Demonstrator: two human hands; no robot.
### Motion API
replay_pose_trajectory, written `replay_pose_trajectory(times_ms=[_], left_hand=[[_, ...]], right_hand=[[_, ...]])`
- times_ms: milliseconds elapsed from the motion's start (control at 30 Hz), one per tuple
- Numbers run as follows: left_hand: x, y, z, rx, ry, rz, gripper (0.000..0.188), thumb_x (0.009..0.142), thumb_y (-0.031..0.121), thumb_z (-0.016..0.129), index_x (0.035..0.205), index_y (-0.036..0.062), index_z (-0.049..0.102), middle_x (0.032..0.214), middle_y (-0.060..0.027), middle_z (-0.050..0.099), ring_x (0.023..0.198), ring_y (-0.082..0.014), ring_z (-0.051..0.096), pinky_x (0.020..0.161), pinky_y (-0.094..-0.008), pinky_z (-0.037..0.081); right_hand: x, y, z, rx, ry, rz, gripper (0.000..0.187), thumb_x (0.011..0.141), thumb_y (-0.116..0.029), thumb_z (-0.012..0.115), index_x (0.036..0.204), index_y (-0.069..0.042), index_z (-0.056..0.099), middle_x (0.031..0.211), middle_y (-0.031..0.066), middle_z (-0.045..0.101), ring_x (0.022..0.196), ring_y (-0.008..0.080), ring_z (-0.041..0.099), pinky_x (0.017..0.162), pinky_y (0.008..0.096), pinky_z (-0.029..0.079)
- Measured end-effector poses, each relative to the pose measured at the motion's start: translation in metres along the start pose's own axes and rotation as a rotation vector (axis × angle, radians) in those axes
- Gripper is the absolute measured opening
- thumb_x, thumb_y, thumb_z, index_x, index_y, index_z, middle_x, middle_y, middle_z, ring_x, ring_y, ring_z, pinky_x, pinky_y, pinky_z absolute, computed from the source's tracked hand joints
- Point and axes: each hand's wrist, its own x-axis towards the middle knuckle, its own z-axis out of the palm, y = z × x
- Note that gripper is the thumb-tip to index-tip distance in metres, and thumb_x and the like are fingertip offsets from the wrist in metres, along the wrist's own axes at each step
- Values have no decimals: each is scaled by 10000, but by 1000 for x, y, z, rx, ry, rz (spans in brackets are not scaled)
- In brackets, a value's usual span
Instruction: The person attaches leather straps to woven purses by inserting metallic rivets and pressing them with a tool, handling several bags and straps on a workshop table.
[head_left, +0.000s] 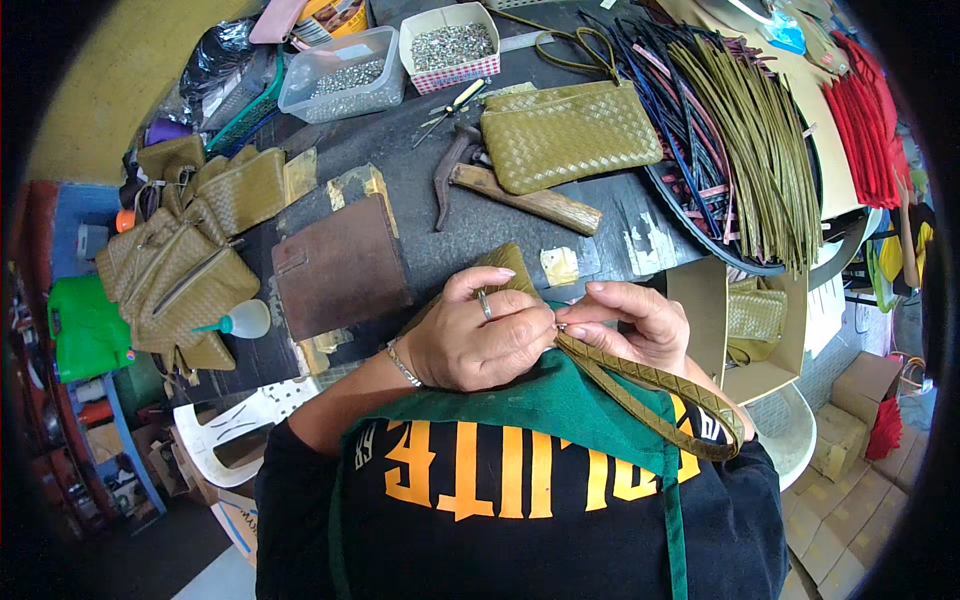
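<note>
Close to my chest, my two hands meet at the end of an olive wrist strap [690, 378]. My left hand [485, 335] is closed, its fingers pinched on the strap's end. My right hand [635, 325] pinches a small shiny metal fitting [562, 327] at that end. From there the strap loops down across my right forearm. An olive woven pouch [515, 268] shows partly behind my left hand, which covers most of it. Whether the strap is joined to that pouch, I cannot tell.
On the dark table lie a hammer [525, 198], a brown leather-like pad [340, 265], another woven pouch [570, 135] and a screwdriver [452, 108]. Tubs of metal pieces [345, 80] stand behind. Pouches pile up at left [180, 270]; a tray of straps [750, 150] sits right.
</note>
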Motion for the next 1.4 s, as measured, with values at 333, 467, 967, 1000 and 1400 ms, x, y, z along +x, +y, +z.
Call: replay_pose_trajectory(times_ms=[333,467,967,1000,1400], left_hand=[[1,-1,-2,-12,2,29,87,633,121,594,719,113,599,814,20,553,787,-107,537,832,-346,314],[0,0,-1,-34,13,19,87,627,121,594,713,114,598,817,19,555,788,-111,536,824,-347,319],[-2,-2,-2,-35,20,30,111,635,119,615,744,118,592,816,12,561,785,-117,546,814,-350,322],[-2,-2,-1,-35,21,29,111,635,119,615,744,118,592,816,12,561,785,-117,546,814,-350,322],[-9,-7,10,-167,35,-161,164,633,105,627,789,78,583,821,-2,562,774,-116,548,799,-328,343]], right_hand=[[0,0,0,-21,5,-63,379,674,28,632,1033,18,508,801,117,621,738,206,614,652,274,478],[9,-1,-4,-77,-53,-167,370,667,36,636,1018,17,518,785,113,618,706,207,611,614,271,478],[10,-3,-3,-133,-76,-184,379,647,39,649,1003,25,519,768,104,614,673,206,603,586,269,472],[9,-2,-4,-116,-81,-184,399,654,36,643,1027,24,501,771,108,614,693,211,606,605,274,472],[1,6,-6,73,-181,-36,574,717,22,597,1206,-26,300,894,124,591,815,200,593,718,284,462]])
